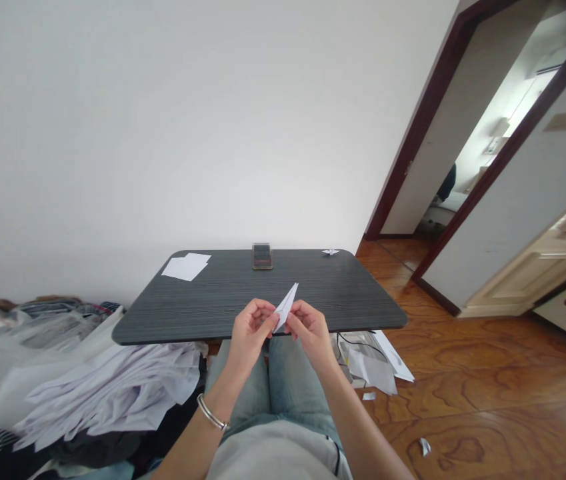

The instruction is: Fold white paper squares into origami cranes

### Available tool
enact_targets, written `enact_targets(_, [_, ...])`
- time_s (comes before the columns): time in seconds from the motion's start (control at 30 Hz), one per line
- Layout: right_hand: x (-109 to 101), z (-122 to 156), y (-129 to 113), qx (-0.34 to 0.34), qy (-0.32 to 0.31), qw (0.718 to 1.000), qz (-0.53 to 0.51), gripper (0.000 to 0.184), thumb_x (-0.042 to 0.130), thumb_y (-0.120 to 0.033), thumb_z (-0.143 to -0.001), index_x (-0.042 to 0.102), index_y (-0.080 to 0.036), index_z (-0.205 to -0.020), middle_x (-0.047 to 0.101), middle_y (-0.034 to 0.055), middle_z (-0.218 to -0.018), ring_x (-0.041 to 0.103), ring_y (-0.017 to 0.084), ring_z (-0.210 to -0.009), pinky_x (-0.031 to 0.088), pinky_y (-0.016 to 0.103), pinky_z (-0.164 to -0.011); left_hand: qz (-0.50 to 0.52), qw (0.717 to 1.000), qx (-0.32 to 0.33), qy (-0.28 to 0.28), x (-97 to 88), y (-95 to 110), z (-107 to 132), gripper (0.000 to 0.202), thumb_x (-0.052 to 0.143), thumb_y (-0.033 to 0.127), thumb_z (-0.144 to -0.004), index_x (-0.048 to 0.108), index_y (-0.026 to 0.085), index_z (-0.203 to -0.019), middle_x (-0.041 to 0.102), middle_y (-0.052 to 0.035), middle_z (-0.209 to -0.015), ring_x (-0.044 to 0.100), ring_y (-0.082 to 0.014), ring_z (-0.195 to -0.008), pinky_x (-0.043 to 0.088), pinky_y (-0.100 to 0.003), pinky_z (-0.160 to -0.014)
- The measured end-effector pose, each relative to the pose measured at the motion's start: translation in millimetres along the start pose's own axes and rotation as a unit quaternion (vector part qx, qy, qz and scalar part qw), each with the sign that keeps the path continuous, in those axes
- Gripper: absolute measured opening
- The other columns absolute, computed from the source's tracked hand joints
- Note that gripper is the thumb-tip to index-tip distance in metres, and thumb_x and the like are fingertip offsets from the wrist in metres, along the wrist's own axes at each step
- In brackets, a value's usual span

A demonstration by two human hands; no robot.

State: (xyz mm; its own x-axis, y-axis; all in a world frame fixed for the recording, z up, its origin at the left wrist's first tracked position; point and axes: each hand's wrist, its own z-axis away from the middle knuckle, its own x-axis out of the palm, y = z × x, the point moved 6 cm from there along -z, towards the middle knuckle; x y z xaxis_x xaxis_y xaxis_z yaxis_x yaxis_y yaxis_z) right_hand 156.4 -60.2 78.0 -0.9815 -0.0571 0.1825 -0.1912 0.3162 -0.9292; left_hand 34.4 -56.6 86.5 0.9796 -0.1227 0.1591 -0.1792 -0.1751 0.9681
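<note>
A narrow, pointed piece of folded white paper (287, 304) is held up over the near edge of the dark table (223, 293), its tip slanting up and to the right. My left hand (255, 328) pinches its left side near the bottom, thumb in front. On the other side, my right hand (309, 327) grips the lower right edge between thumb and fingers. The fingers cover part of the paper's lower end.
White paper sheets (186, 267) lie at the table's left. A phone on a stand (262, 256) is at the back middle, and a small folded paper figure (331, 252) at the back right corner. Piled clothes (113, 387) are left; papers and a cable (370, 360) lie right, below the table.
</note>
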Motion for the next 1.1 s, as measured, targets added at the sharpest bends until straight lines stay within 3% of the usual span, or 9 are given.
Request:
enact_targets(0.2, [-1.4,1.5,-0.7,-0.017,0.005,0.999,0.038,0.019,0.058,-0.033,-0.079,0.055,-0.017,-0.068,0.052,-0.0028,-0.057,0.045,0.009,-0.048,0.031,0.018,-0.042,-0.029,1.0,0.009,-0.001,-1.7,2.4,0.7,0.018,0.063,0.033,-0.073,0.058,0.015,-0.073,0.054,0.0008,-0.067,0.048,-0.0099,-0.059,0.037,-0.018,-0.049])
enact_targets(0.5, [-1.2,2.2,0.8,-0.026,0.008,0.996,0.081,0.018,0.058,-0.031,-0.079,0.055,-0.017,-0.068,0.051,-0.0033,-0.058,0.044,0.009,-0.05,0.032,0.02,-0.046,-0.022,1.0,-0.014,-0.011,-2.3,1.6,-2.1,0.023,0.067,0.035,-0.069,0.059,0.013,-0.067,0.051,0.003,-0.058,0.039,-0.0075,-0.05,0.03,-0.019,-0.047])
enact_targets(0.93, [2.6,1.9,-2.0,-0.027,0.018,0.998,0.057,0.017,0.064,-0.033,-0.076,0.056,-0.018,-0.071,0.054,-0.0035,-0.057,0.048,0.009,-0.049,0.037,0.02,-0.047,0.018,1.0,-0.006,-0.004,-3.2,1.9,-1.1,0.014,0.07,0.025,-0.066,0.062,0.014,-0.069,0.061,0.0013,-0.063,0.055,-0.0108,-0.06,0.043,-0.021,-0.06])
enact_targets(1.1, [2.6,0.5,-3.4,-0.031,0.013,0.997,0.069,0.02,0.064,-0.035,-0.076,0.055,-0.018,-0.071,0.056,-0.0023,-0.059,0.049,0.01,-0.051,0.038,0.022,-0.049,0.017,0.999,0.014,0.025,-5.1,3.4,-0.3,0.012,0.071,0.019,-0.064,0.063,0.014,-0.072,0.066,-0.0001,-0.067,0.06,-0.0117,-0.063,0.046,-0.021,-0.062])
